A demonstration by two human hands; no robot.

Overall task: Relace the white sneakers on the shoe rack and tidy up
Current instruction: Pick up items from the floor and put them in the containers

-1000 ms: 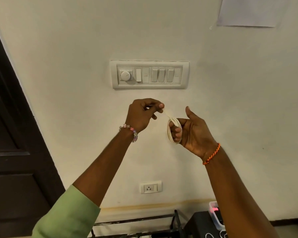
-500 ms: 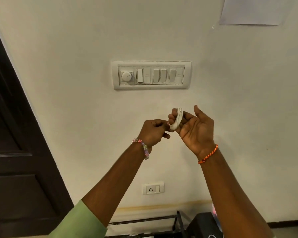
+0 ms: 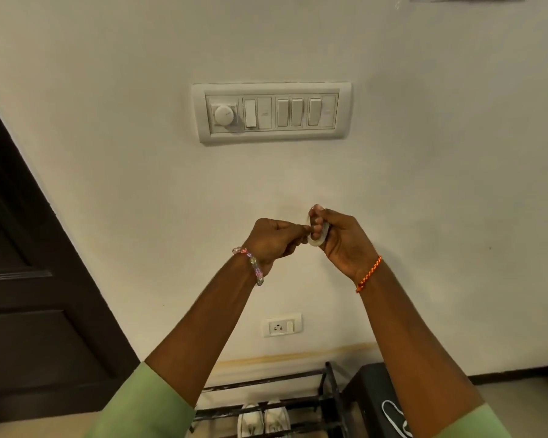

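Observation:
A white shoelace (image 3: 317, 236) is coiled around the fingers of my right hand (image 3: 339, 240), held up in front of the wall. My left hand (image 3: 274, 240) pinches the lace's loose end right beside the coil, the two hands touching. Far below, a pair of white sneakers (image 3: 263, 420) stands on the black metal shoe rack (image 3: 325, 399). Another white lace (image 3: 394, 417) lies on a black box to the right of the rack, partly hidden by my right forearm.
A switch panel (image 3: 271, 112) is on the wall above my hands and a socket (image 3: 282, 325) below them. A dark wooden door (image 3: 29, 295) fills the left side. The black box (image 3: 370, 393) stands against the wall beside the rack.
My left hand came down from upper left to meet the right hand, with the free lace end shortening. The view tilted down, so the sneakers and rack now show.

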